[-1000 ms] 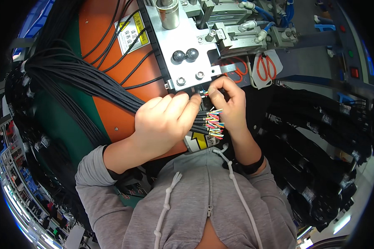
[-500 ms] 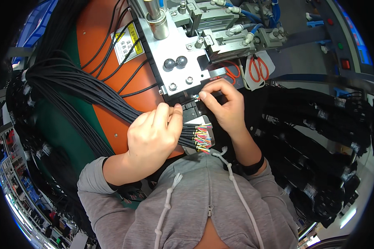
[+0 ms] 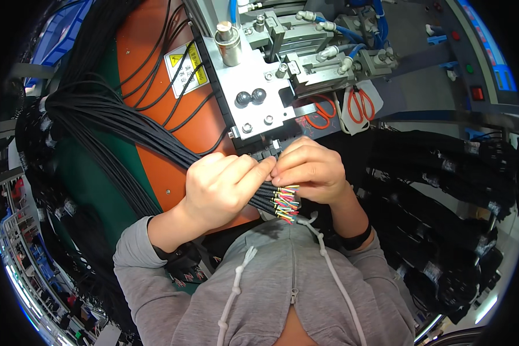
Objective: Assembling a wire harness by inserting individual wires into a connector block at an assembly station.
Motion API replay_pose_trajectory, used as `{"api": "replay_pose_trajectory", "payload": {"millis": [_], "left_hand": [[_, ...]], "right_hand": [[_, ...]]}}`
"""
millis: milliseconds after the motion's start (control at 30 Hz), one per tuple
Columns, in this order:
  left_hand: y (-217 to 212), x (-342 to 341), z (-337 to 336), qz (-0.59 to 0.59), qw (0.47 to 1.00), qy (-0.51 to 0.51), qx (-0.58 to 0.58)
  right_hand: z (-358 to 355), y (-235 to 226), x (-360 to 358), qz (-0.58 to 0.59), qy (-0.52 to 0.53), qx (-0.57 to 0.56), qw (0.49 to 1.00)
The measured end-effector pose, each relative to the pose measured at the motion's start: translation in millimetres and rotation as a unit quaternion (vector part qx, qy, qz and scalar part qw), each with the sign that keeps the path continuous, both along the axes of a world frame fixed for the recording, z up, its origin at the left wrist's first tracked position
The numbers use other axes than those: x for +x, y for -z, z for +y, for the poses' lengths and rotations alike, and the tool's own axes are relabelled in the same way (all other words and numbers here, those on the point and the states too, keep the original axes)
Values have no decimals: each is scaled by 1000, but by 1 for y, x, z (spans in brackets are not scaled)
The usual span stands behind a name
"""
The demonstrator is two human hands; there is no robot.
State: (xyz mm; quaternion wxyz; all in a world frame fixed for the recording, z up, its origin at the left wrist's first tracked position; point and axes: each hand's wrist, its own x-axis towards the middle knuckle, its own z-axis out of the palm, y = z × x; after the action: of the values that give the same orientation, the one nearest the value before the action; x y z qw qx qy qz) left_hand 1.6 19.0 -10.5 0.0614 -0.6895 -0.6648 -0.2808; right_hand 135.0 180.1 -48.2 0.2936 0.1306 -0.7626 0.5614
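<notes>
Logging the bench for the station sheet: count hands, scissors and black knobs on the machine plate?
Hands: 2, left hand and right hand, both on the cable bundle
Red-handled scissors: 2
Black knobs: 2
Total: 6

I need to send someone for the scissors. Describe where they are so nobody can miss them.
Start at the grey metal machine block above the hands. To its right, beside the blue tubing, lie the scissors, on a pale patch, the only things with orange-red looped handles.
</notes>
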Motion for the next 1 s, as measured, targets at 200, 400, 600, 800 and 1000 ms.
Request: {"api": "replay_pose_trajectory", "payload": {"millis": [200,400,600,800,1000], "left_hand": [[-7,-2,3,5,999,14,48],[-16,-7,5,2,978,23,209],[-11,0,7,2,991,-36,132],[-7,-1,5,-6,993,-31,118],[-3,-1,6,-18,991,-28,127]], "right_hand": [[-6,7,-1,51,37,21,998],[-17,3,-4,35,95,-151,983],[-23,-20,-13,29,133,-109,985],[-35,-18,-17,81,266,-59,959],[-23,-28,-6,-64,187,-68,978]]}}
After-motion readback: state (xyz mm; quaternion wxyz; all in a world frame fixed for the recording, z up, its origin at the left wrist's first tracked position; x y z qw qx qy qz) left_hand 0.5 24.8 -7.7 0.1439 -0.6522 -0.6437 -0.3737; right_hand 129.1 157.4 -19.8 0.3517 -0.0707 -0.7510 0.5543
